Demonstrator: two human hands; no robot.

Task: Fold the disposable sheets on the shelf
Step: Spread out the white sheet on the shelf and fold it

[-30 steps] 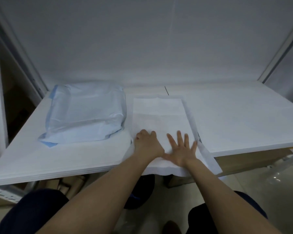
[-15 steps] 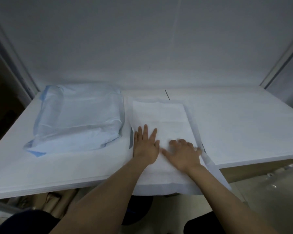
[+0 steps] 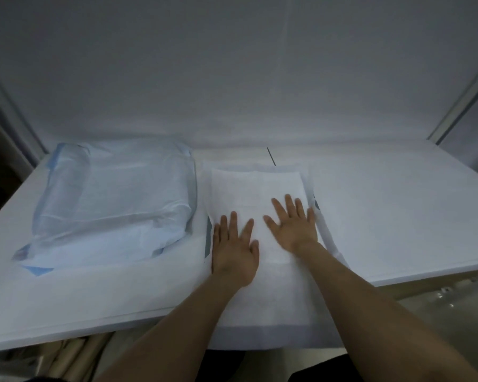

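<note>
Nearest, hanging over the front lip of the shelf (image 3: 398, 216): the near end of the white disposable sheet (image 3: 255, 188), left overhanging, probably because the folded strip is longer than the shelf is deep

Next back, flat on that sheet: left hand (image 3: 233, 248) and right hand (image 3: 293, 226), both spread, fingers straight, palms down, gripping nothing; pressing side by side near the middle, the right a little farther in, likely to smooth the layers and set the long creases before the next fold

Along the right edge, just beside the right hand: a loose flap of the sheet lifting off the surface, not yet tucked flat

Farther, past the fingertips: the far end of the sheet lying on the shelf, narrowed into a lengthwise strip, so apparently partly folded with crosswise folds still to come

Left, just beside the sheet: a pale blue plastic-wrapped pack (image 3: 116, 199), presumably the supply, parked within reach

Behind all: plain pale back wall (image 3: 232, 78)
</note>
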